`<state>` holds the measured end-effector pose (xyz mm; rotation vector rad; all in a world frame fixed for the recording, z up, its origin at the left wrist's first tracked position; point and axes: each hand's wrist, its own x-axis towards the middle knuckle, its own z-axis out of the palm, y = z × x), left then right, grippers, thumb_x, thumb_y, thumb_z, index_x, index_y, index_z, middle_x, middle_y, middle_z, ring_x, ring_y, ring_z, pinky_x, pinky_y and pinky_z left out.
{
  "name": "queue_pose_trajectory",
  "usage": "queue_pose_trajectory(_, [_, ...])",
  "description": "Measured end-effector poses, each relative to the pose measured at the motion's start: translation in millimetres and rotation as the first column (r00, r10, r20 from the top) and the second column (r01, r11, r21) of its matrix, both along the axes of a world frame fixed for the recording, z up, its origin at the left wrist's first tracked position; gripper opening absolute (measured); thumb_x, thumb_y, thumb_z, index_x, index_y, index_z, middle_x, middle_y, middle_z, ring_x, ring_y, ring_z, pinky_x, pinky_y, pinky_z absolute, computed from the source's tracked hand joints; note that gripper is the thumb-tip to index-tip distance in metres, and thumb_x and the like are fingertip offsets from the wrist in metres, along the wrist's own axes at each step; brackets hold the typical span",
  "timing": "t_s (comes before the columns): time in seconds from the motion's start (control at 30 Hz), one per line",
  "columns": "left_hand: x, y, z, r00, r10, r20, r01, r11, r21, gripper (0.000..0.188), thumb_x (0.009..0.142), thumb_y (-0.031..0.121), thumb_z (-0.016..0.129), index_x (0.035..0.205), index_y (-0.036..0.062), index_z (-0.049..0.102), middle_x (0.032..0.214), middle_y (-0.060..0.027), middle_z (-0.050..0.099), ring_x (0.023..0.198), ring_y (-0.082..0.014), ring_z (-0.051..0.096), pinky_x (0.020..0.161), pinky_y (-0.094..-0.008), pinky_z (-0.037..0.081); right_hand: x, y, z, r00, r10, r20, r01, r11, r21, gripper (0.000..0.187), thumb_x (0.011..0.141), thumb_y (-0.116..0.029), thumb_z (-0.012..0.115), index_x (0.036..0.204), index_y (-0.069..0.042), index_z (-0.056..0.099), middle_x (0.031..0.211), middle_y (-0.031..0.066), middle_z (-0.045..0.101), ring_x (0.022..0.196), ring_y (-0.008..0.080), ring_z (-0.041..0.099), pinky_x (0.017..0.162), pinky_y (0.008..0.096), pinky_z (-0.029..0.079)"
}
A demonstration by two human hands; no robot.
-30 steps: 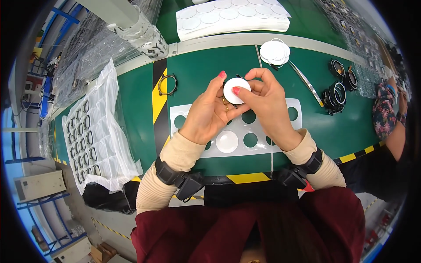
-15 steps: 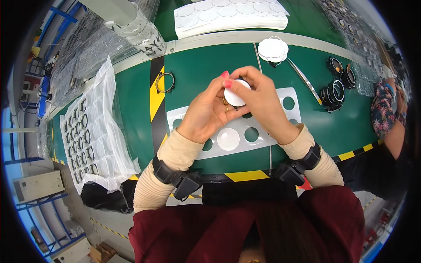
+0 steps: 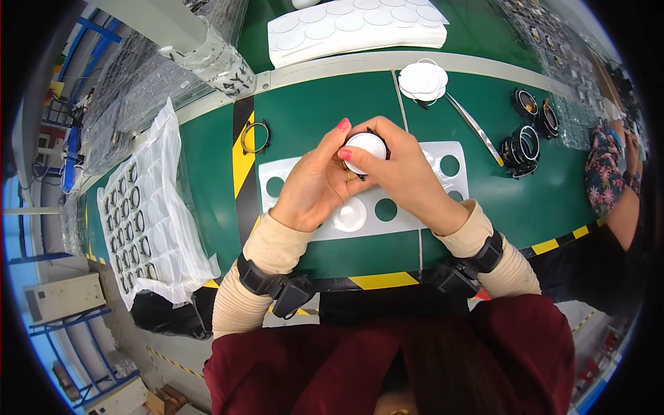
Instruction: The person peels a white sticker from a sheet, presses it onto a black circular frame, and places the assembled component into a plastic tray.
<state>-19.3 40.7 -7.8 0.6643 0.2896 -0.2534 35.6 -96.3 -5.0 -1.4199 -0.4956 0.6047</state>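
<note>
Above the white sheet with round cut-outs (image 3: 408, 220), both hands hold a dark round watch case with small lugs at its edge. A white round disc (image 3: 372, 144) covers the case's face. My right hand (image 3: 409, 169) grips the case, its thumb lying on the disc and its fingers curled around the far edge. From the left, my left hand (image 3: 311, 185) cups the case, thumb raised and fingers partly hidden under it. A loose white disc (image 3: 349, 215) is in the sheet below my hands.
A single ring-shaped case (image 3: 268, 131) lies left on striped tape. Farther left is a white padded tray (image 3: 166, 235) with several rings. Ahead are a pile of white discs (image 3: 423, 81) and a stack of sheets (image 3: 360, 43). Tweezers (image 3: 474, 128) and stacked black rings (image 3: 519, 155) lie right, near a co-worker's sleeve (image 3: 602, 176).
The white disc, tilted before, now sits flatter within the dark case, whose edge shows more. My right thumb has shifted left over the disc. The whole view has moved slightly.
</note>
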Motion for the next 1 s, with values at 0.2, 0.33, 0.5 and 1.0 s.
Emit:
queue_pose_trajectory(0.2, [2,-1,5,0.997,0.073,0.018,-0.074,0.995,0.072,0.031,0.093,0.03,0.047,0.105,0.0024,0.049,0.101,-0.0102,0.057,0.095,-0.019,0.058,0.084,-0.0355,0.051,-2,-3,2,0.997,0.009,0.079,-0.01,1.0,0.015,0.028,0.081,-0.007,0.058,0.107,0.0,0.05,0.097,0.0048,0.055,0.085,0.0094,0.053,0.071,0.0225,0.045])
queue_pose_trajectory(0.33, [4,1,8,0.995,0.1,-0.004,-0.1,0.995,0.028,0.03,0.093,0.03,0.047,0.104,0.0023,0.049,0.102,-0.0106,0.057,0.096,-0.0198,0.058,0.086,-0.0359,0.051,5,-8,-1,0.998,-0.005,-0.066,0.013,0.993,0.116,0.029,0.08,-0.004,0.056,0.108,-0.001,0.049,0.097,0.0041,0.054,0.087,0.0096,0.053,0.072,0.0231,0.045])
queue_pose_trajectory(0.5, [3,-2,4,0.997,0.074,0.025,-0.075,0.996,0.052,0.03,0.093,0.029,0.047,0.103,0.0015,0.049,0.102,-0.0111,0.057,0.096,-0.0205,0.058,0.088,-0.0367,0.05,3,-2,-8,0.988,-0.15,0.034,0.147,0.986,0.084,0.024,0.079,0.0,0.056,0.103,0.0,0.053,0.096,0.0047,0.054,0.085,0.012,0.054,0.07,0.0239,0.045])
queue_pose_trajectory(1.0, [5,5,-5,0.997,-0.034,0.065,0.043,0.989,-0.142,0.028,0.097,0.02,0.031,0.08,0.0015,0.043,0.115,-0.0236,0.052,0.11,-0.0352,0.052,0.098,-0.0447,0.041,84,-31,23,0.468,0.076,0.88,0.663,0.628,-0.407,0.024,0.072,-0.016,0.07,0.09,-0.003,0.061,0.087,0.0107,0.06,0.084,0.0285,0.057,0.072,0.0357,0.044])
